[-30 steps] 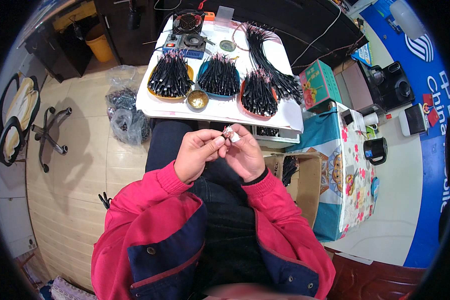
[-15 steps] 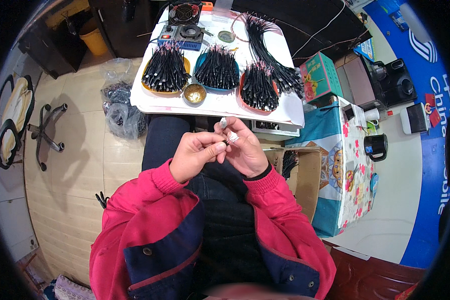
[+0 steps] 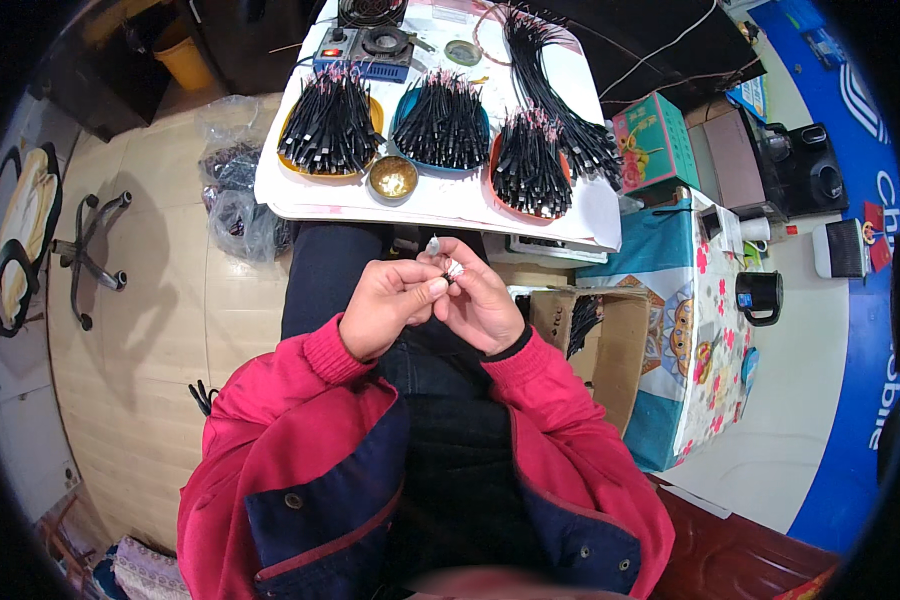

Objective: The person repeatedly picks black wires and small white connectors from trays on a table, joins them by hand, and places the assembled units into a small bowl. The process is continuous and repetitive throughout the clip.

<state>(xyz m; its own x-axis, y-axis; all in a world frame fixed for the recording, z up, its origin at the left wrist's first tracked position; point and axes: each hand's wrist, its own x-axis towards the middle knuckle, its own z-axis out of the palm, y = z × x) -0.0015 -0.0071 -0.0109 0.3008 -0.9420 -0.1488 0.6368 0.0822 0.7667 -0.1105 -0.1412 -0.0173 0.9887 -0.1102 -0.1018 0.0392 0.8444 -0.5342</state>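
Note:
My left hand and my right hand meet above my lap, just in front of the white table. Thumb and fingers of both are pinched together on a small dark piece, mostly hidden by the fingertips and too small to name. White wrapping covers the tip of my right thumb, and a greyish-white wrap sits on another right fingertip. On the table beyond, bundles of black cables with metal plugs fill a yellow, a blue and a red bowl. A round tin with amber contents stands by them.
Behind the bowls are a blue heating device and a small fan. More black cables lie at the table's right. A cardboard box stands right of my knees, beside a cloth-covered table. Plastic bags lie at left.
The head view has shifted slightly, so the table sits higher in it. My hands stay together, with my right fingers turned a little around the small piece.

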